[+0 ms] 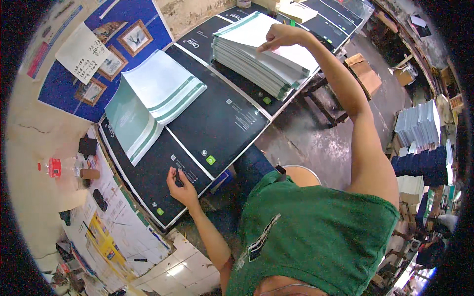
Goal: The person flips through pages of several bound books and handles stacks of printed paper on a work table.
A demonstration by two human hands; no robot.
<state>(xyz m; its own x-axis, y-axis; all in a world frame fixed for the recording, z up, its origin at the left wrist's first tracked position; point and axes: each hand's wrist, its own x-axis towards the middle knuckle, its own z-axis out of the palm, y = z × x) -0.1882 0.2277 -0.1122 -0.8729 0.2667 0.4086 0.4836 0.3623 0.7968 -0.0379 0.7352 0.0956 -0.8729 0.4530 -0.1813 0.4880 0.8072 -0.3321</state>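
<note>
My right hand (282,36) is over a thick stack of printed sheets (256,61) with white and green edges, at the far side of the table. Its fingers are bent together against the top white sheet (247,28); whether they pinch its edge is hard to see. My left hand (182,189) hovers by the near left table edge, fingers curved and apart, holding nothing. Beyond it lies an unfolded green-and-white sheet (165,93), its green panel (133,121) to the left and the white panel with green stripes to the right.
Black printed boards with white seams cover the table (217,133). A blue board (64,96) with framed pictures and a handwritten paper (83,53) stands behind. A stool (301,175) is beside me. Paper stacks (417,126) and a cardboard box (363,74) lie to the right.
</note>
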